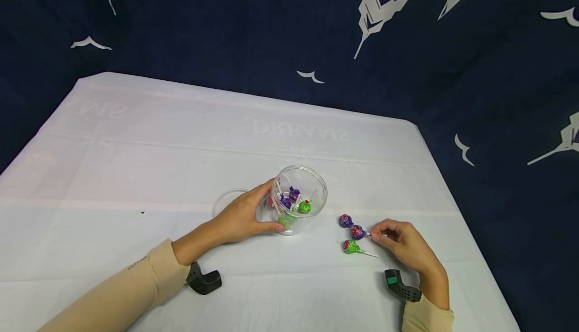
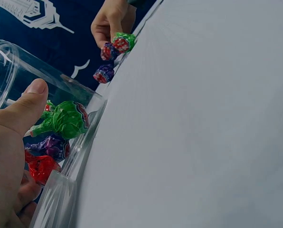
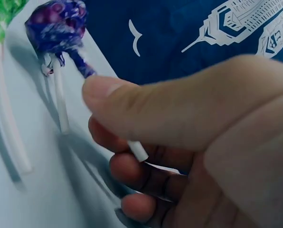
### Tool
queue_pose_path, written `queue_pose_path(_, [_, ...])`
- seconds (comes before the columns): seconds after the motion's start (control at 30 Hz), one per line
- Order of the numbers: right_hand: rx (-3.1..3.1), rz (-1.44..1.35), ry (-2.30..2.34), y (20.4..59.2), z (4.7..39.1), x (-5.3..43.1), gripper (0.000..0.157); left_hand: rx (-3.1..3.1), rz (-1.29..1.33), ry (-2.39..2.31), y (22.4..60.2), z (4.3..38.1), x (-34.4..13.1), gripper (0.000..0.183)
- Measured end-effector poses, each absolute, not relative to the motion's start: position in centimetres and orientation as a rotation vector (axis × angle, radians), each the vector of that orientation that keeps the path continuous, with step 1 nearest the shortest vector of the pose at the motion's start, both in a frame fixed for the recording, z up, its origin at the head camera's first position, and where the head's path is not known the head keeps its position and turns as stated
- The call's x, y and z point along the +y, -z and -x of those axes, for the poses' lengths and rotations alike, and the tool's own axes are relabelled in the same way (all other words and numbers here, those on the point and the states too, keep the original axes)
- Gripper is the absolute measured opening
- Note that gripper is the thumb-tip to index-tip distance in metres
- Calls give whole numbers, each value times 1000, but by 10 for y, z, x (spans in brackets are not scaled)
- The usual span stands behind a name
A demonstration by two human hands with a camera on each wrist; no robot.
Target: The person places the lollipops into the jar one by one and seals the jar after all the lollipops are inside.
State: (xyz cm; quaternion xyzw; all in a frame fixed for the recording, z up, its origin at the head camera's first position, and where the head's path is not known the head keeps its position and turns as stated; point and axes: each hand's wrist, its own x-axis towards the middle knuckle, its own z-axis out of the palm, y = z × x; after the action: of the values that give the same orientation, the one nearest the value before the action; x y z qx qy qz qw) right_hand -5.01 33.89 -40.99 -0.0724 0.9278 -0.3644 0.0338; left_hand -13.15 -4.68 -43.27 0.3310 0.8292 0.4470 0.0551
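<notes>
My left hand (image 1: 246, 214) grips a clear plastic jar (image 1: 318, 199) round its side, thumb toward the front. Inside the jar lie several wrapped lollipops, among them a green one (image 2: 68, 119), a purple one (image 2: 51, 146) and a red one (image 2: 42, 167). To the right of the jar, my right hand (image 1: 409, 246) pinches the stick of a purple lollipop (image 1: 357, 232) between thumb and fingers, the white stick end (image 3: 139, 151) poking out below the thumb. Close to it on the table are another purple lollipop (image 1: 346, 220) and a green lollipop (image 1: 351, 246).
A clear round lid (image 1: 221, 199) lies on the table just behind my left hand, partly hidden by it. White cloth (image 1: 158, 171) covers the table, and a dark blue patterned curtain (image 1: 203, 30) hangs along its far and right sides. A tiny dark speck (image 1: 142, 212) shows at the left.
</notes>
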Motion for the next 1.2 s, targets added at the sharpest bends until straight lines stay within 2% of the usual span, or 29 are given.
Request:
queue_pose_path(0.23, [2836, 246, 1237, 408, 49, 337, 2, 2526, -1015, -1359, 434, 132, -46, 104])
queue_pose_path(1.2, [2769, 435, 1721, 407, 54, 313, 7, 2525, -1005, -1352, 434, 131, -46, 104])
